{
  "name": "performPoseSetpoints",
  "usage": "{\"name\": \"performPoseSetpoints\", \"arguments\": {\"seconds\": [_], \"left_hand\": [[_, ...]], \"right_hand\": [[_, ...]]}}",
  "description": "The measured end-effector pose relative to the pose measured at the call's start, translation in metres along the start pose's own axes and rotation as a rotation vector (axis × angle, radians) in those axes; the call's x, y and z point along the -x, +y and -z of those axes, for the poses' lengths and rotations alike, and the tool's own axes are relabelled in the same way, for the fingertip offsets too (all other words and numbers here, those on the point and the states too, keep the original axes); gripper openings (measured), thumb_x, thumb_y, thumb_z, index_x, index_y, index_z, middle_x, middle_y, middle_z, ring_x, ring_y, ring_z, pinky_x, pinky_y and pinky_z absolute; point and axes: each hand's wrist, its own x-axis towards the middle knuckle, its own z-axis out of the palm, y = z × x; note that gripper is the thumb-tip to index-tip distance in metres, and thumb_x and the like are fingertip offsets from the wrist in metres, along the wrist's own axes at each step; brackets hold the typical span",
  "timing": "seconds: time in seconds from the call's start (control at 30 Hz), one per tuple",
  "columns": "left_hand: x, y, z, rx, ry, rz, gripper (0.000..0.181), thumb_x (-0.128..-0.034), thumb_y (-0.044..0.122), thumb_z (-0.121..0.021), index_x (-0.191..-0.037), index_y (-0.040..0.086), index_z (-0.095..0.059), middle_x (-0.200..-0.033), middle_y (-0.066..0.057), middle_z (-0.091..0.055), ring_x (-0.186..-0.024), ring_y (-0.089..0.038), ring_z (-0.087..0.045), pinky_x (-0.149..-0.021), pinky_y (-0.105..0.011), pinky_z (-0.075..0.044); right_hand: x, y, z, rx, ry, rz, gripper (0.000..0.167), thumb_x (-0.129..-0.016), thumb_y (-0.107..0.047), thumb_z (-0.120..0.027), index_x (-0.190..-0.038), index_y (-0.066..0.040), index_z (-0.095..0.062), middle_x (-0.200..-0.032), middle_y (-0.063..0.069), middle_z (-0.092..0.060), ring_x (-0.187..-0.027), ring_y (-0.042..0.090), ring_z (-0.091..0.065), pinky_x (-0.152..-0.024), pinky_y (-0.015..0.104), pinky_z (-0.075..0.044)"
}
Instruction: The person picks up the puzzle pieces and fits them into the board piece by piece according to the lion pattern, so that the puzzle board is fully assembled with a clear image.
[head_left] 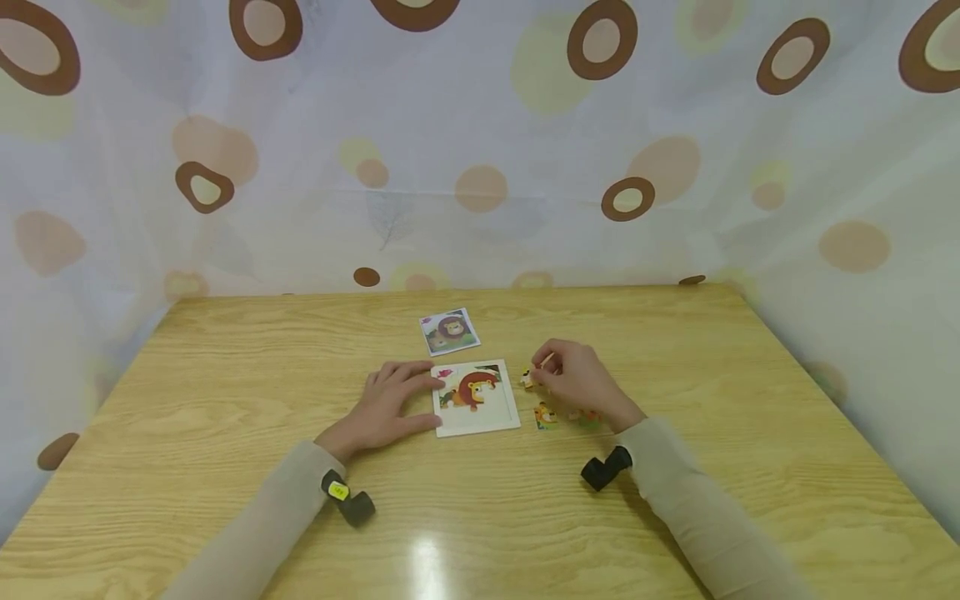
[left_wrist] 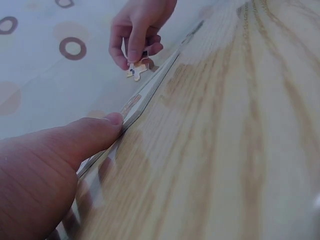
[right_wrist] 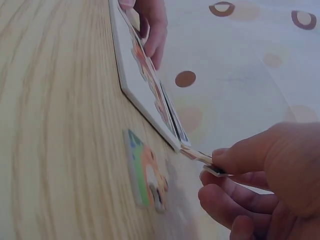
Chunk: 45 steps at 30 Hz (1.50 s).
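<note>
The work in hand looks like filling a puzzle board [head_left: 498, 410], and the step appears to be bringing over one more piece: the lion picture is partly made up, with the lower and right part of the board bare. The right hand [head_left: 581, 383] holds a puzzle piece [head_left: 526, 380] clamped between thumb and fingers, just off the board's right edge and raised above the bench [head_left: 300, 358]. The next move seems to call for turning that piece to match a gap, then pressing it flat. The right forearm slants in from the lower right, fingertips pointing toward the board. The left hand [head_left: 390, 404] lies along the board's left side, fingers spread apart and thumb by the near corner, probably steadying it. A loose piece [head_left: 545, 416] lies on the bench below the right hand, and a picture card [head_left: 450, 332] sits beyond the board.
</note>
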Motion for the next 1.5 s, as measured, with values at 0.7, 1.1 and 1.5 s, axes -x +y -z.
{"name": "performPoseSetpoints", "arguments": {"seconds": [0.7, 1.1, 1.5], "left_hand": [[0.0, -0.002, -0.003, -0.014, 0.003, -0.004, 0.05, -0.0858, 0.041, -0.069, -0.129, 0.02, -0.06, -0.149, -0.008, -0.041, -0.129, -0.029, -0.034, -0.098, -0.051, -0.024], [0.0, -0.002, -0.003, -0.029, 0.007, -0.001, 0.049, -0.0857, 0.042, -0.069, -0.13, 0.021, -0.06, -0.149, -0.007, -0.041, -0.128, -0.029, -0.034, -0.096, -0.05, -0.024], [0.0, 0.0, -0.001, -0.023, -0.002, 0.012, 0.049, -0.0854, 0.041, -0.07, -0.129, 0.021, -0.06, -0.149, -0.007, -0.041, -0.128, -0.029, -0.034, -0.098, -0.05, -0.023]], "right_hand": [[-0.011, -0.02, -0.037, -0.102, -0.054, 0.035, 0.009, -0.088, -0.013, -0.069, -0.094, -0.007, -0.065, -0.074, 0.002, -0.065, -0.058, 0.01, -0.052, -0.052, 0.024, -0.042], [-0.012, -0.022, -0.045, -0.066, -0.056, 0.051, 0.01, -0.087, -0.014, -0.069, -0.092, -0.007, -0.064, -0.07, 0.001, -0.06, -0.057, 0.009, -0.048, -0.057, 0.023, -0.04], [-0.01, -0.029, -0.045, -0.026, -0.061, 0.004, 0.009, -0.088, -0.013, -0.068, -0.091, -0.008, -0.063, -0.068, 0.001, -0.055, -0.055, 0.01, -0.044, -0.055, 0.025, -0.037]]}}
